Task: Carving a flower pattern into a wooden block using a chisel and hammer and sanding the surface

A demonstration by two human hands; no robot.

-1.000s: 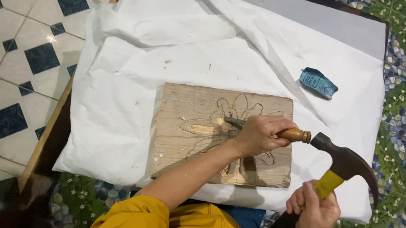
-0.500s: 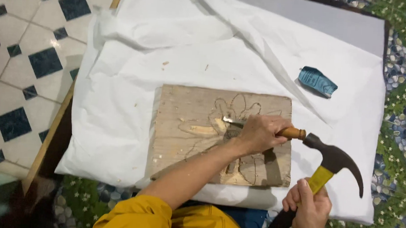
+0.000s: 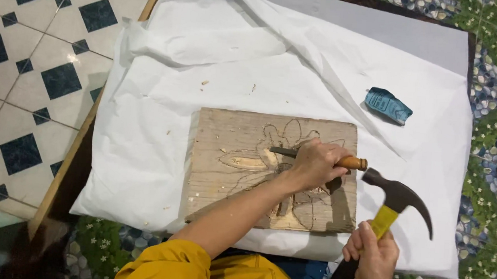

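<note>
Wooden-handled chisel (image 3: 316,156) in L hand (image 3: 316,164) grip, hammer (image 3: 393,206) in R hand (image 3: 372,261) fist.

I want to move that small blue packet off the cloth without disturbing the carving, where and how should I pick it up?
Probably pinch the blue packet across its narrow width near the middle, coming from above on the far right of the white cloth. It lies flat and crumpled, slanting down to the right, so its long edges are free. It sits apart from the wooden board and both hands.
</note>
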